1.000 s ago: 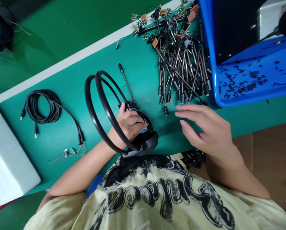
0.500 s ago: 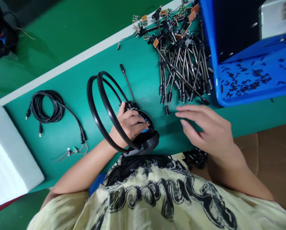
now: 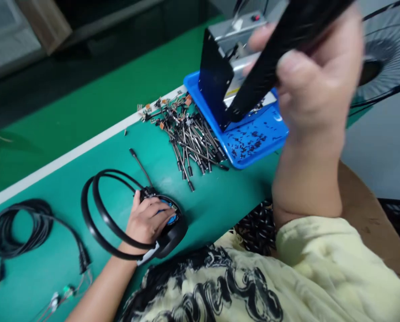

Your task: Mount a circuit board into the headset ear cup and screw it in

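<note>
A black headset [image 3: 174,237] lies on the green table with its double headband arching toward the left. My left hand [image 3: 146,221] reaches through the band, its fingers pressed on the opened earcup, where blue parts show. The headset's thin mic boom [image 3: 141,167] points away from me. High at the right, close to the camera, my right hand [image 3: 320,76] is wrapped round a long black ribbed tool, which looks like an electric screwdriver [image 3: 287,44]. Its tapered end points down and left over the blue tray; blur hides its finer detail.
Several loose mic booms [image 3: 193,138] with small circuit boards are piled beyond the headset. A blue tray [image 3: 238,163] holds small black screws and a metal box-shaped device [image 3: 216,76]. Coiled cable [image 3: 25,228] lies at left; a fan [image 3: 384,53] stands at right.
My right hand has gone from open above the table near the mic booms up to the right, and now grips the black tool. The view has swung right; my left hand stays on the headset.
</note>
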Demonstrator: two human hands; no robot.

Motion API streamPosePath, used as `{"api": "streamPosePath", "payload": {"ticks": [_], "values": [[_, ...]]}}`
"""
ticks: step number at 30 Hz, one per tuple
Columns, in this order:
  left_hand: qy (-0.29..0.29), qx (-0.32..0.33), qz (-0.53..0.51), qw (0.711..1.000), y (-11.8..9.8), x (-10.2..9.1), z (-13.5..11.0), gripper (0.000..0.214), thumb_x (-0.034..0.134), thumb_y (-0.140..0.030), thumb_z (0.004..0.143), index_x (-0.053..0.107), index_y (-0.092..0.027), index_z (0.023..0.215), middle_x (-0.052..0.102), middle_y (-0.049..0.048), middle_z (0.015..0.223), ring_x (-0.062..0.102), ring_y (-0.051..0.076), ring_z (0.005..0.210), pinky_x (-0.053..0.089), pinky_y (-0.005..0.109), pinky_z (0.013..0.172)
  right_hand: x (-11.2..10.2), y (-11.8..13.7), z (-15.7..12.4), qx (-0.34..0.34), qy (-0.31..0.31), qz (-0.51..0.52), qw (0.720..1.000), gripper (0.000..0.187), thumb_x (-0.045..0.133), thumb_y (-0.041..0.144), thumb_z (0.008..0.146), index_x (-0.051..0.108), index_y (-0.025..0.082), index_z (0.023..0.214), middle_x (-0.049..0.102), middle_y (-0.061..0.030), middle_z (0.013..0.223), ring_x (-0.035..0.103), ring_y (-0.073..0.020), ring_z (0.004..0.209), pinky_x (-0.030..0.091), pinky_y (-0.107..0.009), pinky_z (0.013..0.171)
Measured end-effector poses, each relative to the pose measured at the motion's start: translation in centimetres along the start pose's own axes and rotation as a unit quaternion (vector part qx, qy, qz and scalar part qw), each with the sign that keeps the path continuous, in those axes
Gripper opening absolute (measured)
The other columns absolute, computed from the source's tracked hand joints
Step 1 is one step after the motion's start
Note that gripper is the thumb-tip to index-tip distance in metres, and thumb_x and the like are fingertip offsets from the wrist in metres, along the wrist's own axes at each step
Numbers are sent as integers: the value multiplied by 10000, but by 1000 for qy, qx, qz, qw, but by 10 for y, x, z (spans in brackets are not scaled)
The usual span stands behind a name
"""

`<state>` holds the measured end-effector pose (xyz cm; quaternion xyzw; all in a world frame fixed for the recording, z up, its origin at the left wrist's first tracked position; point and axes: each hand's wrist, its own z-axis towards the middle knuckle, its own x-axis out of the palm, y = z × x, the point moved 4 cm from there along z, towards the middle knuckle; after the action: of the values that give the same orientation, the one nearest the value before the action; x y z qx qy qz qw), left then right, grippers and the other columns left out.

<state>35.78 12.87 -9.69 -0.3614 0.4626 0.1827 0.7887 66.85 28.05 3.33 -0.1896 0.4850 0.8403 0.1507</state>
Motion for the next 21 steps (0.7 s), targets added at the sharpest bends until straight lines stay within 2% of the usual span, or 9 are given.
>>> {"api": "streamPosePath", "payload": {"ticks": [2, 3, 5, 6, 8, 10, 14, 18, 21], "values": [[9, 31, 14, 999, 3, 0, -1, 145, 668, -213, 845, 717, -303, 947, 737, -34, 871, 631, 161, 869, 89, 504, 1208, -7, 1, 20, -55, -35, 51, 997, 464, 483, 519, 904, 429, 228, 1261, 621, 58, 1045, 645, -88, 929, 545, -128, 739], [13, 48, 19, 999, 5, 0, -2, 157, 674, -210, 838, 715, -304, 957, 736, -39, 876, 634, 157, 867, 63, 487, 1215, -9, -2, 26, -56, -45, 62, 996, 446, 405, 548, 917, 474, 215, 1205, 619, 79, 976, 644, -60, 875, 523, -104, 714], [20, 68, 23, 997, 7, -1, -3, 167, 673, -208, 836, 713, -301, 969, 734, -45, 886, 643, 150, 875, 21, 456, 1225, -14, -15, 32, -21, -75, 70, 995, 456, 231, 529, 949, 504, 212, 1131, 611, 102, 904, 628, -10, 772, 484, -84, 666], [26, 69, 21, 997, 8, -1, -3, 170, 668, -205, 840, 711, -299, 975, 732, -44, 893, 650, 147, 891, 12, 441, 1228, -18, -22, 33, -3, -102, 77, 992, 442, 220, 516, 954, 496, 219, 1130, 609, 102, 880, 618, -1, 720, 480, -91, 643], [42, 59, 8, 997, 8, 0, -4, 172, 654, -204, 851, 707, -296, 987, 729, -42, 908, 660, 140, 925, 17, 414, 1233, -25, -36, 30, 6, -165, 92, 982, 408, 331, 555, 938, 452, 243, 1171, 585, 103, 774, 582, -7, 598, 477, -115, 571], [51, 34, -10, 998, 8, 0, -4, 165, 629, -207, 871, 704, -296, 987, 725, -40, 921, 666, 137, 948, 40, 408, 1235, -27, -45, 27, 4, -205, 100, 974, 499, 432, 633, 885, 400, 261, 1215, 534, 110, 673, 546, -33, 528, 472, -144, 520], [58, 14, -27, 998, 7, -2, -4, 164, 610, -206, 885, 706, -300, 980, 724, -42, 936, 670, 138, 955, 66, 424, 1235, -20, -54, 25, 24, -208, 85, 974, 592, 440, 697, 848, 338, 282, 1258, 527, 99, 697, 543, -54, 554, 493, -181, 550], [56, 5, -33, 998, 5, -2, -2, 172, 621, -197, 881, 701, -298, 995, 724, -39, 937, 670, 138, 956, 84, 435, 1230, -17, -54, 24, 22, -189, 80, 978, 575, 472, 708, 837, 346, 292, 1214, 463, 100, 639, 486, -76, 508, 447, -203, 467], [46, -20, -34, 998, 2, -2, 1, 146, 614, -195, 886, 706, -284, 956, 726, -32, 915, 671, 145, 942, 124, 473, 1217, -9, -40, 13, 64, -170, 85, 980, 542, 353, 700, 890, 316, 307, 1261, 445, 76, 638, 468, -84, 495, 436, -216, 458]]}}
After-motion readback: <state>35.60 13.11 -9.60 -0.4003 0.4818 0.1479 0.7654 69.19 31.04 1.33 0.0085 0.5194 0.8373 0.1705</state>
